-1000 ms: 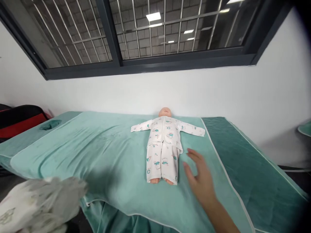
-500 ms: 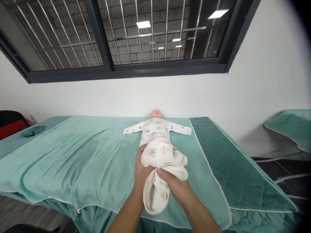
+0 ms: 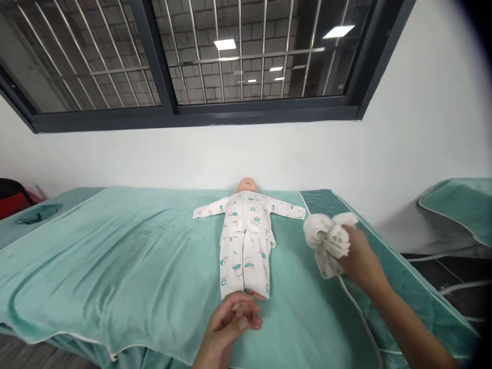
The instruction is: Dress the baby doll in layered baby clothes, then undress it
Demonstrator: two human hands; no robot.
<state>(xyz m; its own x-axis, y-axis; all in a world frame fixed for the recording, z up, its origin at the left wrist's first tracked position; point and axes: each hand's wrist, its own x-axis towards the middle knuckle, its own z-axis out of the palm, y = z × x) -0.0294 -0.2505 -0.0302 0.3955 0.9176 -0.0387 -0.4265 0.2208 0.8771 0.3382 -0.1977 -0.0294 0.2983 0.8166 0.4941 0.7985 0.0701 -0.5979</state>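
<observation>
A baby doll [image 3: 247,184] lies on its back with its arms stretched out sideways. It wears a white printed top [image 3: 249,215] and matching trousers [image 3: 232,261], and the feet barely show past the leg ends. My left hand [image 3: 232,320] is just below the trouser legs, empty, its fingers loosely curled and the thumb apart from them. Off to the right, my right hand [image 3: 361,256] grips a bunched white cloth [image 3: 326,241], raised above the edge of the lighter cover. How the cloth is shaped when unfolded cannot be made out.
A light green cover [image 3: 146,256] lies on the bed, with a darker quilted green surface [image 3: 330,202] along the right. Behind stands a white wall [image 3: 184,154] under a dark-framed window [image 3: 246,115]. A green padded piece [image 3: 461,202] juts in at right; a face hole [image 3: 38,213] shows at left.
Both hands held the white cloth over the doll's legs. My left hand has let go and moved lower; my right hand has carried the cloth to the right, uncovering the trousers.
</observation>
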